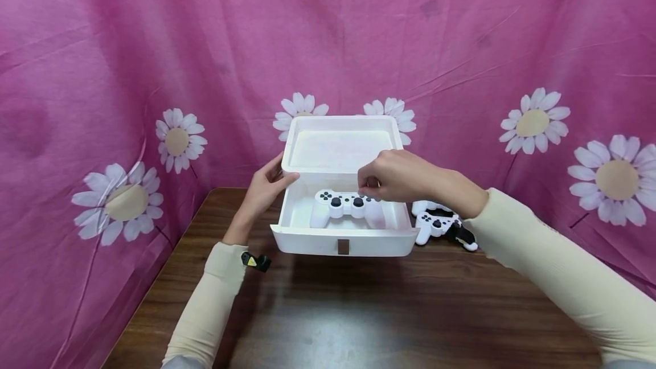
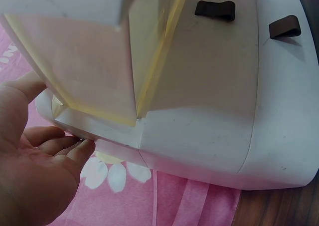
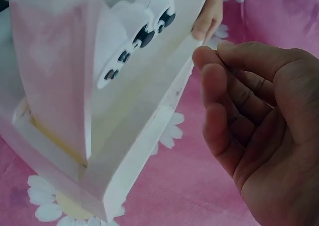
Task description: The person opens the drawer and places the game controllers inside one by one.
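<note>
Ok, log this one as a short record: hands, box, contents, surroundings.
Left hand: holds the white box by its left side
Right hand: fingers curled near the controller; no held object visible
Drawer: open, brown tab on its front
Contents: one white controller, dark sticks facing up
Right of box: second controller, also white, other white and black items against it
Table: dark brown wood
Backdrop: pink cloth with white-petalled flowers

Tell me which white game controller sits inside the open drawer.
The white controller in the drawer, below the right hand in the head view; the other controllers lie outside, right of the drawer.
</note>
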The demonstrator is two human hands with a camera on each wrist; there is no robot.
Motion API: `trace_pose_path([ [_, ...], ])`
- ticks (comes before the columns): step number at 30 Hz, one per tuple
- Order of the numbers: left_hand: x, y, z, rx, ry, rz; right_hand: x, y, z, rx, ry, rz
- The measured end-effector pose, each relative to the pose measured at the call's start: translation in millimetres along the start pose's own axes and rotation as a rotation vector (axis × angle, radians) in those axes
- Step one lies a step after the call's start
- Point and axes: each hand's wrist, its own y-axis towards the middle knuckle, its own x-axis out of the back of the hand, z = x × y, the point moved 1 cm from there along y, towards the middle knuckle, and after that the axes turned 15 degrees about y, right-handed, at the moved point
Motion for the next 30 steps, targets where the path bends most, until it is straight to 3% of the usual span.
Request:
trace_pose_path([
  [9, 0.2, -0.9, -1.1, -0.001, -0.006, 0.005, -10, -26.8, 13, 0.033, 0.031, -0.151],
  [14, 0.6, -0.8, -1.7, 0.006, 0.001, 0.003, -20, -39.1, 21, 0.097, 0.061, -0.239],
  [21, 0.5, 0.0, -0.3, 0.003, 0.009, -0.001, -44, -49.4, 31, 0.160, 0.072, -0.302],
  [30, 0.7, 0.8, 1.6, 0.006, 0.028, 0.000, -76, -56.1, 39, 0.109, 0.100, -0.370],
])
